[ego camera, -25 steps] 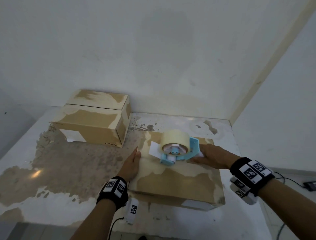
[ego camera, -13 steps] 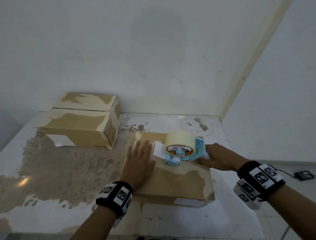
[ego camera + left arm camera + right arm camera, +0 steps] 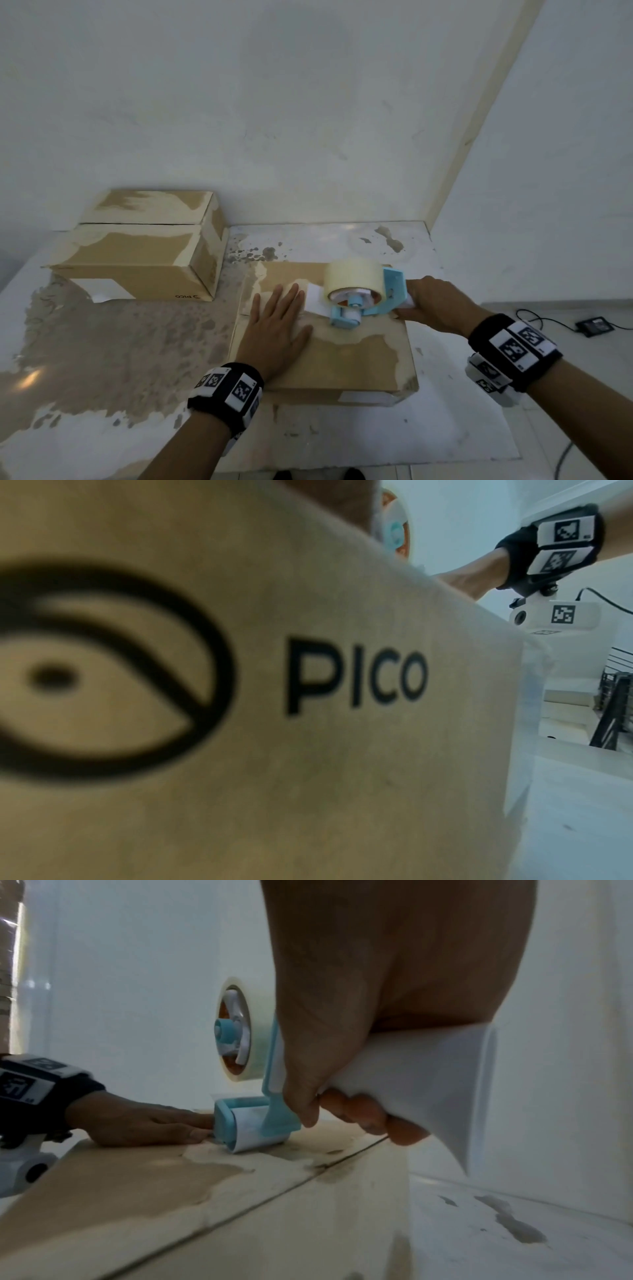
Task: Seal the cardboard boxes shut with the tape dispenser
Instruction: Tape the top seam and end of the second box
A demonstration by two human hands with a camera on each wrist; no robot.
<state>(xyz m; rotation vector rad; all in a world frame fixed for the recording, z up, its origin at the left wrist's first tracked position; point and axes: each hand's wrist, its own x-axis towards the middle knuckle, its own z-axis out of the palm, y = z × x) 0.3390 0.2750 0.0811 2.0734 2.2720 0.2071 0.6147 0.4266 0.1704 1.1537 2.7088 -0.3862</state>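
A flat cardboard box point(image 3: 352, 356) lies on the table in front of me, its centre seam point(image 3: 308, 1180) running across the top. My left hand point(image 3: 277, 329) presses flat on the box's left part, fingers straight. My right hand point(image 3: 431, 305) grips the white handle point(image 3: 421, 1074) of the blue tape dispenser point(image 3: 363, 301), which carries a cream tape roll point(image 3: 352, 277). The dispenser's roller point(image 3: 250, 1126) rests on the box top just right of my left fingers. A second, taller cardboard box point(image 3: 144, 253) stands at the back left. The left wrist view is filled by the near box's printed side point(image 3: 274, 723).
The white table point(image 3: 102, 359) has a worn, brown-patched top and sits against a wall corner. Its right edge point(image 3: 479, 394) drops to the floor, where a small black device point(image 3: 594, 325) with a cable lies.
My left hand has moved from the box's left edge onto its top and now lies flat there. The dispenser has stayed at about the same spot on the box.
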